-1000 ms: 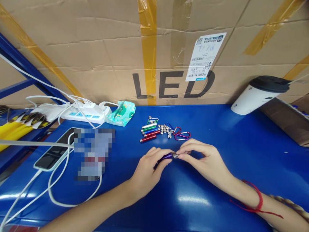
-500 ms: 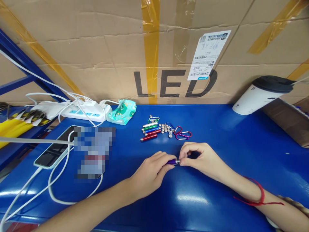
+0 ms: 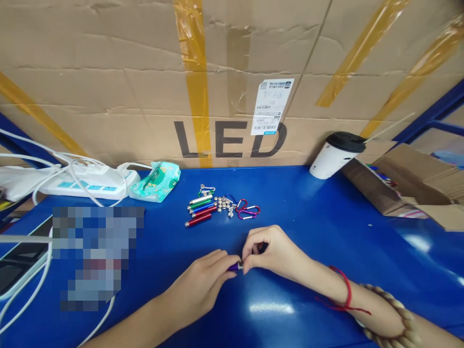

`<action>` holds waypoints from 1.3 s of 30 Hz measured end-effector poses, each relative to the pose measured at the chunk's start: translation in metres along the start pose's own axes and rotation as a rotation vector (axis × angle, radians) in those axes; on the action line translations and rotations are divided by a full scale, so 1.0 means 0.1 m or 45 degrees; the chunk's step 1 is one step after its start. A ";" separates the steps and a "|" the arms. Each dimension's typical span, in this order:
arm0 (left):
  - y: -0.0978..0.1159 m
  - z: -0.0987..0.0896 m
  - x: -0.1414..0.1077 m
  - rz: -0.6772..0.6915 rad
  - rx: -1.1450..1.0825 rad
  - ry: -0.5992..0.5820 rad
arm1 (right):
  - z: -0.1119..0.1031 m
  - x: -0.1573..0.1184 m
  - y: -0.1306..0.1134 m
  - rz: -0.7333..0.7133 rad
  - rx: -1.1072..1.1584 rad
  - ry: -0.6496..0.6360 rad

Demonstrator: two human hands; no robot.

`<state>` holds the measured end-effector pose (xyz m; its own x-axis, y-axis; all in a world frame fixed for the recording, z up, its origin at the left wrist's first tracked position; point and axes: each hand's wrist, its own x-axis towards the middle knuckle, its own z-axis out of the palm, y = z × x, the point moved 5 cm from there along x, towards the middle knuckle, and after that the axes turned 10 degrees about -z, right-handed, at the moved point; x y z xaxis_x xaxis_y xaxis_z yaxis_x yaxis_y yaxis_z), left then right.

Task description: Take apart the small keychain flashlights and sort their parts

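My left hand (image 3: 203,280) is closed around a small purple metal flashlight (image 3: 234,267), and most of its body is hidden in the fingers. Its silver end points right. There the thumb and fingertips of my right hand (image 3: 273,251) pinch together on that end; whether a separate small part sits between them cannot be seen. Beyond the hands lie several slim flashlight tubes: silver, green, blue and red (image 3: 198,220). Beside them is a scatter of silver button cells (image 3: 222,205). Coloured carabiner clips (image 3: 249,213) lie to the right of these, and a green one behind.
On the left are a white power strip (image 3: 87,186), cables, a phone (image 3: 25,253) and a blurred-out item (image 3: 101,256). A teal tissue pack (image 3: 159,181) lies behind. A lidded cup (image 3: 333,157) leans back right near an open carton (image 3: 384,193). A large cardboard box (image 3: 145,87) walls the back.
The camera has swung to the right, so everything appears further left and lower, and more of the open carton shows. Both hands keep their hold on the purple flashlight.
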<state>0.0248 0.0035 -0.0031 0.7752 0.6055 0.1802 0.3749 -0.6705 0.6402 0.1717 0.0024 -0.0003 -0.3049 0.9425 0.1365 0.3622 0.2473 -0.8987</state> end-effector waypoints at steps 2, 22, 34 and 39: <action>-0.01 0.00 0.00 -0.003 0.003 0.025 | 0.00 0.00 0.00 -0.003 -0.008 0.002; -0.06 0.00 -0.01 -0.077 -0.050 -0.012 | -0.04 0.00 0.02 0.058 -0.076 0.015; -0.02 -0.01 0.01 0.024 -0.020 -0.159 | -0.02 0.00 0.09 0.106 -0.115 -0.089; 0.01 -0.02 0.01 0.061 -0.005 -0.191 | 0.02 -0.01 0.04 0.028 -0.112 -0.168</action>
<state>0.0248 0.0043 -0.0010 0.8596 0.5017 0.0973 0.3338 -0.6954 0.6364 0.1718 0.0018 -0.0046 -0.4071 0.9117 0.0560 0.4443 0.2512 -0.8599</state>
